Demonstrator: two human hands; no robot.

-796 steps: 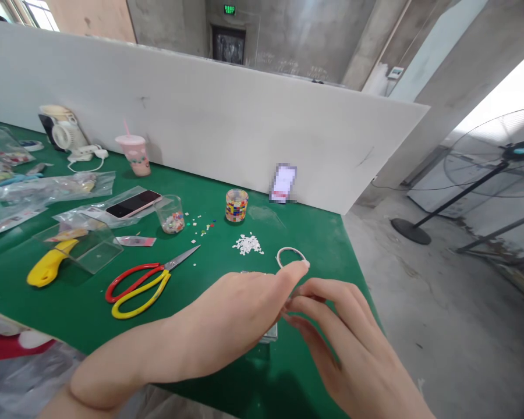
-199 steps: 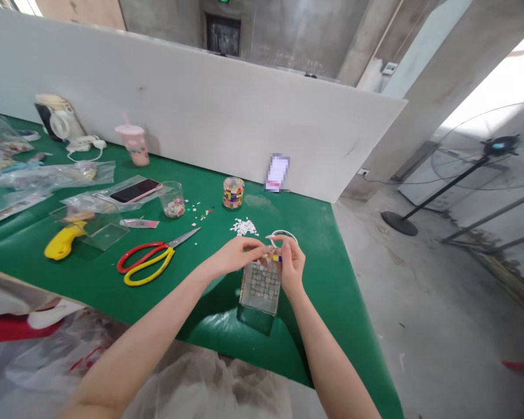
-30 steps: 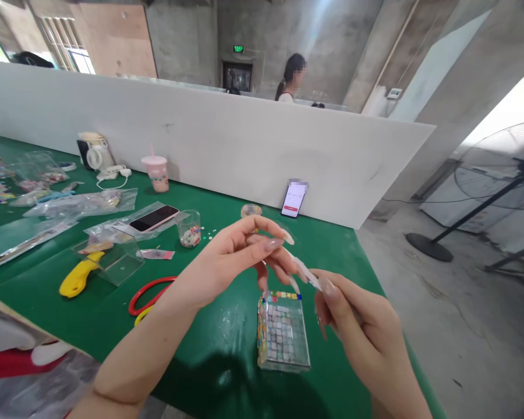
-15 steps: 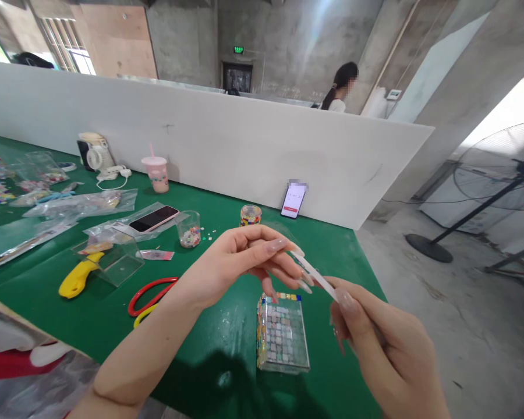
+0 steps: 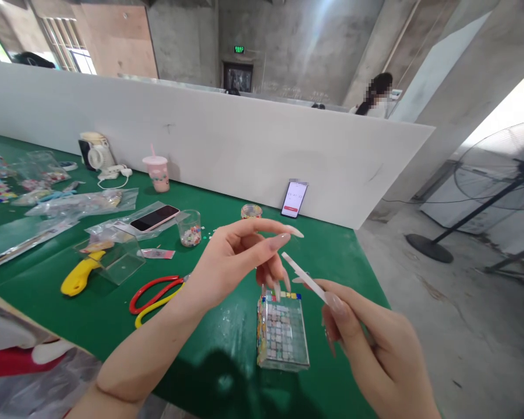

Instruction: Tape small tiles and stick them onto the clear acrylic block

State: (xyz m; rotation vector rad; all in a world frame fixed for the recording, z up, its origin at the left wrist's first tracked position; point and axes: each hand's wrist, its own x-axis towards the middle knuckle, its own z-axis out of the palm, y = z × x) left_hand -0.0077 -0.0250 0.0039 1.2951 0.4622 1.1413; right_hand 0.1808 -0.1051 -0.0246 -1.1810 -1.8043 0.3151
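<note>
In the head view my right hand [image 5: 371, 334] pinches a thin, flat white strip [image 5: 304, 276] between thumb and index finger, its free end pointing up and left. Just above that end is my left hand [image 5: 240, 256], thumb and index tips brought together and its other fingers curled loosely. Whether something tiny sits in that pinch I cannot make out. The left fingertips look apart from the strip. Below both hands, a clear box [image 5: 283, 334] rests on the green table, with coloured mosaic tiles along its left side and far edge and pale tiles showing through.
Red-and-yellow-handled scissors [image 5: 157, 294] lie partly behind my left forearm. Further left are a yellow-handled tool [image 5: 81, 273], a clear acrylic piece [image 5: 122, 256], a cup of tiles [image 5: 189, 228] and a phone [image 5: 155, 217]. A tile-covered round container [image 5: 251, 212] and a propped phone [image 5: 294, 198] stand behind.
My left fingertips have come off the strip's end and now pinch above it. The right hand has shifted slightly left with the strip. A person behind the partition has moved right.
</note>
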